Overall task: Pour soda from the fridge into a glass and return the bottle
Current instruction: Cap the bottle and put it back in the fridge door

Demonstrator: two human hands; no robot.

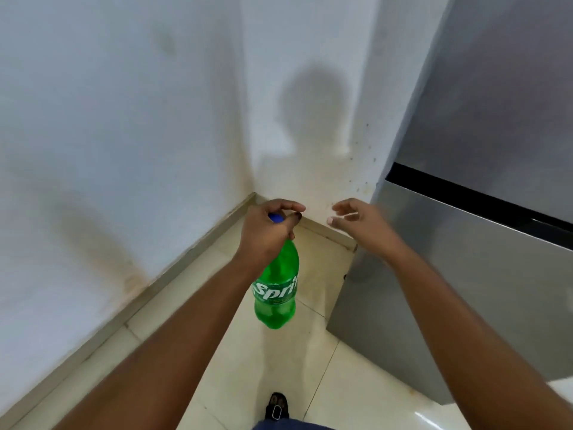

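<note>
A green Sprite soda bottle (278, 287) with a blue cap hangs upright over the floor in the middle of the head view. My left hand (268, 232) grips it around the neck, just under the cap. My right hand (356, 220) is held out beside it, a little to the right, fingers apart and holding nothing. The grey fridge (483, 243) stands at the right with both doors shut. No glass is in view.
White walls (124, 119) meet in a corner straight ahead, with a beige skirting along the cream tiled floor (310, 367). My foot in a dark sandal (277, 406) shows at the bottom edge. The fridge side stands close to my right arm.
</note>
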